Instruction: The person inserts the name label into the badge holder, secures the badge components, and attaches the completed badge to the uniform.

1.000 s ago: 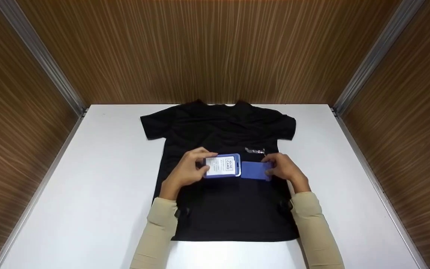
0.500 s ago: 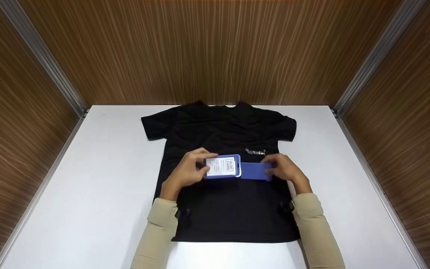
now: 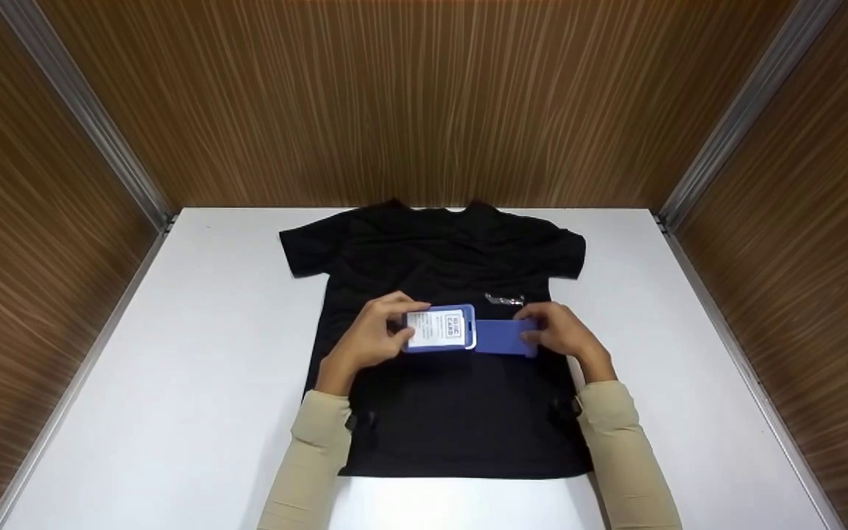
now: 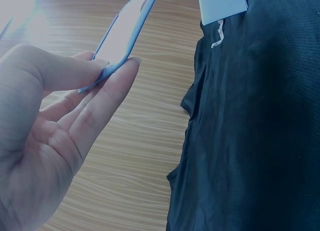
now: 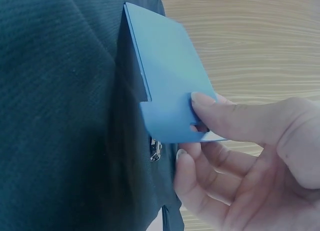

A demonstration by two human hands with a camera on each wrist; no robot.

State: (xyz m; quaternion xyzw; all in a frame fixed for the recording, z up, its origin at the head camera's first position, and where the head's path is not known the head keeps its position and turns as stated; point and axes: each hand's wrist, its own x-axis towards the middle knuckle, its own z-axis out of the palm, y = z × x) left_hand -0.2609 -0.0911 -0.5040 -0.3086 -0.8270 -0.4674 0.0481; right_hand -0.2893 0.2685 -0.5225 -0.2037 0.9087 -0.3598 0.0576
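The left hand [image 3: 374, 333] pinched the holder [image 3: 468, 315], its card [image 3: 436, 328] showing. The right hand [image 3: 558, 330] pinched the blue panel [image 3: 499, 336] over the shirt [image 3: 461, 423].

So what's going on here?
A person's left hand pinches a blue, plastic-looking rectangular case with a white printed card showing in it. The right hand pinches a flat blue, plastic-looking rectangle. The two are end to end over a black cloth T-shirt spread on a white table; I can't tell if they touch. A small, shiny silvery piece shows beside the right hand.
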